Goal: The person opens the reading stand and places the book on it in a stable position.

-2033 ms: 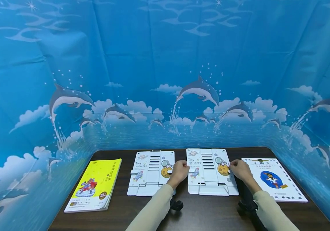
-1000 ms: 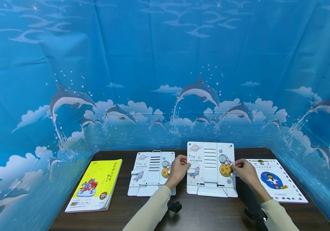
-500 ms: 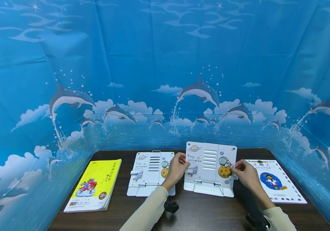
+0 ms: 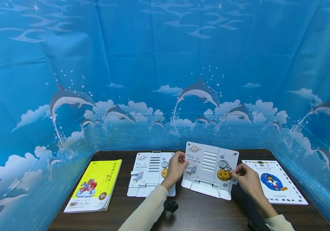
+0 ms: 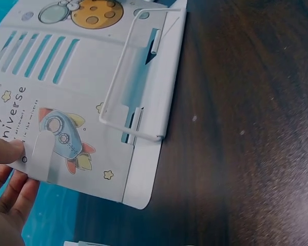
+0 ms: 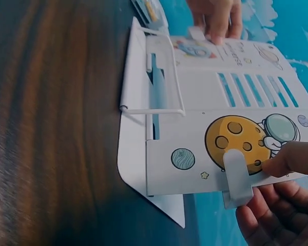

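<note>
Dark table (image 4: 199, 216), yellow book (image 4: 95, 184), white book (image 4: 275, 182), hands (image 4: 175, 170) (image 4: 249, 180) gripping tilted stand (image 4: 206, 175)

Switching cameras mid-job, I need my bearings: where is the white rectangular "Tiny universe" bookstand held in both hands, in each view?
Head: the bookstand is low, right of centre, between left hand and right hand.
Left wrist: the bookstand fills the upper left.
Right wrist: the bookstand spans middle and right.
Shared landmark: its round orange cratered moon print, toward its right edge in head, at the picture's top in left wrist, right of centre in right wrist.
</note>
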{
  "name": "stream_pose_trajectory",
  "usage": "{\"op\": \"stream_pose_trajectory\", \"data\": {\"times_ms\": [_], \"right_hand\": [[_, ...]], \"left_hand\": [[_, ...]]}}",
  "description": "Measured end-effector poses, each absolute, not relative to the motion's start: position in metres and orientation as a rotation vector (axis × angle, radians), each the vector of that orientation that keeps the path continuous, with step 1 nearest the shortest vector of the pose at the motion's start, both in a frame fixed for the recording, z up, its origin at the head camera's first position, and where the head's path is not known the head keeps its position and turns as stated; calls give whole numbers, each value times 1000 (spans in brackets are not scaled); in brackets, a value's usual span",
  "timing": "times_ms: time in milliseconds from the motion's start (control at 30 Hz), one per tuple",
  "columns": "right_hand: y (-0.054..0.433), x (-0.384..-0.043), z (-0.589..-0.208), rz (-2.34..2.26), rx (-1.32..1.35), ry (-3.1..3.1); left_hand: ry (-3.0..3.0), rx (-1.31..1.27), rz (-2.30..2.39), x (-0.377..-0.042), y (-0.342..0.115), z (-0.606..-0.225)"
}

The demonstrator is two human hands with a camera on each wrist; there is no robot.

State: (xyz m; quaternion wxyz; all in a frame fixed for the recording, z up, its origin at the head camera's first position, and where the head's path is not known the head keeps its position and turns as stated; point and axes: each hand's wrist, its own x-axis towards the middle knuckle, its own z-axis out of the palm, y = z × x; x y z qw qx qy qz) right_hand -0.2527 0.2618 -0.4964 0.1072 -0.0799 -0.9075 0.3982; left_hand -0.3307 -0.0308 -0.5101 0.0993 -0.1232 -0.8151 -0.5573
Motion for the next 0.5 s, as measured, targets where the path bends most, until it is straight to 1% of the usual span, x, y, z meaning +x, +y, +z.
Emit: {"op": "stream_pose_trajectory", "data": {"times_ms": [167,500], "right_hand": [[252,-243,-497,1150,-211,-2650],[227,-224,-499,1097,-62,-2610]], "left_hand": [[-2406,-373,-1627,-336,-33,-507],[-2430,-344,-1580,-344,-36,-502]]}}
